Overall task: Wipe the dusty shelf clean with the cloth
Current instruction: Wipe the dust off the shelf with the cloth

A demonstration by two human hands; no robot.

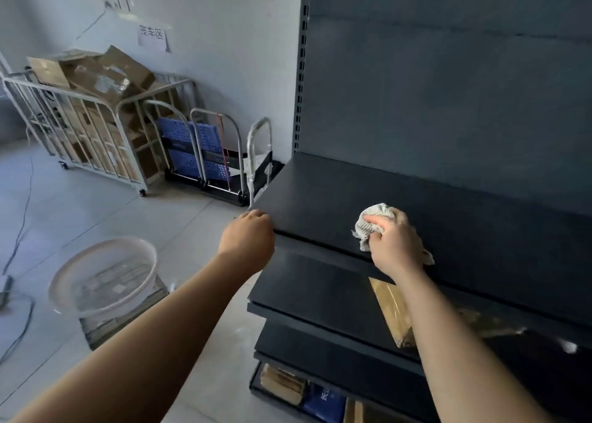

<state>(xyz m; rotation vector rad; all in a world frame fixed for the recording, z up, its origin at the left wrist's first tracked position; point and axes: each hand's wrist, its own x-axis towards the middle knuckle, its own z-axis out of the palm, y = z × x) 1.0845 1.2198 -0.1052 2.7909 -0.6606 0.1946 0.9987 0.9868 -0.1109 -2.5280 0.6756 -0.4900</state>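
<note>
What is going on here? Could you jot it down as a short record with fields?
activity: a person wiping a dark shelf
right hand: bunched cloth pressed on the shelf top, near its front edge
left hand: closed, at the shelf's left front corner
shelf top: bare apart from cloth
floor, left: clear plastic basin
background: cage cart of cardboard boxes, folded trolleys

a clear plastic basin (pixel 102 275) sits on a low platform on the pale tiled floor (pixel 96 211). against the far wall stands a metal cage trolley (pixel 80 128) piled with cardboard boxes (pixel 96 73). just beside it, folded hand trucks (pixel 205 153) with blue decks lean upright. a paper sign (pixel 153 36) hangs on the wall above. dark cables (pixel 19 237) trail across the floor at the left edge.
</note>
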